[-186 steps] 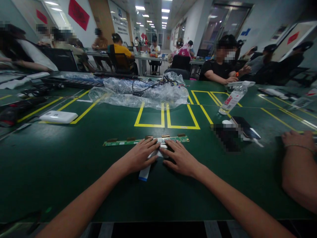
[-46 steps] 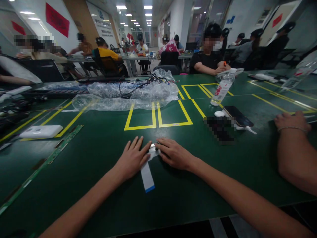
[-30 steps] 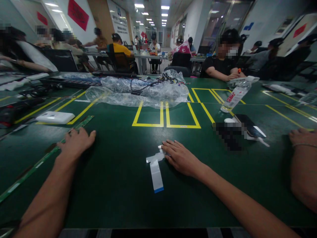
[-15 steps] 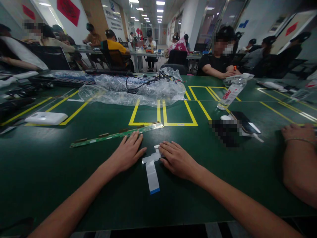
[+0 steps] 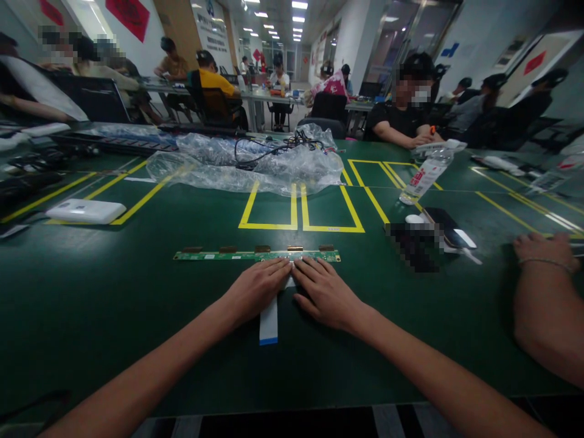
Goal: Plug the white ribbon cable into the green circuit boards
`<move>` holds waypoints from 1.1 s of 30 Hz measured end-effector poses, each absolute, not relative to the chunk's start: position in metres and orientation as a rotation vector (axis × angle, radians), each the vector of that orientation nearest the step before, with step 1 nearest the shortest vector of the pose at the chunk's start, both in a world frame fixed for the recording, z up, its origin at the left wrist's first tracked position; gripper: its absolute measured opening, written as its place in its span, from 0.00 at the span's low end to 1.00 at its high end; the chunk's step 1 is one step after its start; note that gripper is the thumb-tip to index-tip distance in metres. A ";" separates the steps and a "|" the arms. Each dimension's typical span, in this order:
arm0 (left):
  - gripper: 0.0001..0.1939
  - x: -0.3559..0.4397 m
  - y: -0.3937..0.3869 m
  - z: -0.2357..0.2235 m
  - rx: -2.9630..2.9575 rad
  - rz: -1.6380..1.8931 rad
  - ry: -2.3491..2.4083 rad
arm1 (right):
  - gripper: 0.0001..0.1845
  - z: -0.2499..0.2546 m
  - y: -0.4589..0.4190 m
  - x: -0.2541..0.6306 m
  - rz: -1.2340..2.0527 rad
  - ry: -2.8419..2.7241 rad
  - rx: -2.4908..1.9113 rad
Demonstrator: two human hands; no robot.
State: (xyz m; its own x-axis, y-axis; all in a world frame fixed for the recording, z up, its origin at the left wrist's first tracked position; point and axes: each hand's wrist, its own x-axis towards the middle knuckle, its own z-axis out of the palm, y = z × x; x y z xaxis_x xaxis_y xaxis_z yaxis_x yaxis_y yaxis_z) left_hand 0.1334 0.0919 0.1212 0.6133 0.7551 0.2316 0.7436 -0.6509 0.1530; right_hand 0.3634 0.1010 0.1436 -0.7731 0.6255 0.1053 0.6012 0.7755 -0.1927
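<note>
A long, narrow green circuit board (image 5: 214,256) lies crosswise on the green table in front of me, with several brown tabs along its far edge. From its near edge a white flat ribbon cable (image 5: 269,322) with a blue end runs toward me. My left hand (image 5: 258,289) is closed, its fingertips on the cable where it meets the board. Beside it my right hand (image 5: 326,292) holds the same spot with its fingertips, its thumb lower down. Both hands cover the join, so I cannot tell whether the cable sits in the connector.
Clear plastic wrap (image 5: 246,167) with black cables (image 5: 292,146) lies beyond yellow tape outlines (image 5: 269,227). On the left is a white box-shaped device (image 5: 86,211). A water bottle (image 5: 424,176) and a phone (image 5: 449,228) are at right, near another person's arm (image 5: 545,304).
The circuit board has swung from a slant to level and come nearer, against the cable's end. My left hand has moved right and down from the board to the cable; my right hand has barely moved.
</note>
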 end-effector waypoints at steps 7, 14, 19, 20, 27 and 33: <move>0.15 0.135 0.100 0.123 2.657 0.653 1.382 | 0.29 0.149 0.109 0.364 0.193 -2.800 -0.939; 0.13 0.133 0.107 0.128 2.626 0.727 1.354 | 0.21 0.139 0.132 0.362 0.162 -2.693 -0.924; 0.11 0.134 0.109 0.125 2.647 0.790 1.239 | 0.22 0.130 0.142 0.362 0.155 -2.700 -0.924; 0.11 0.135 0.108 0.125 2.646 0.790 1.219 | 0.21 0.130 0.142 0.363 0.160 -2.694 -0.930; 0.12 0.137 0.104 0.127 2.604 0.739 1.149 | 0.17 0.131 0.139 0.368 0.143 -2.658 -0.902; 0.13 0.130 0.108 0.132 2.649 0.663 1.143 | 0.20 0.132 0.142 0.372 0.193 -2.677 -0.871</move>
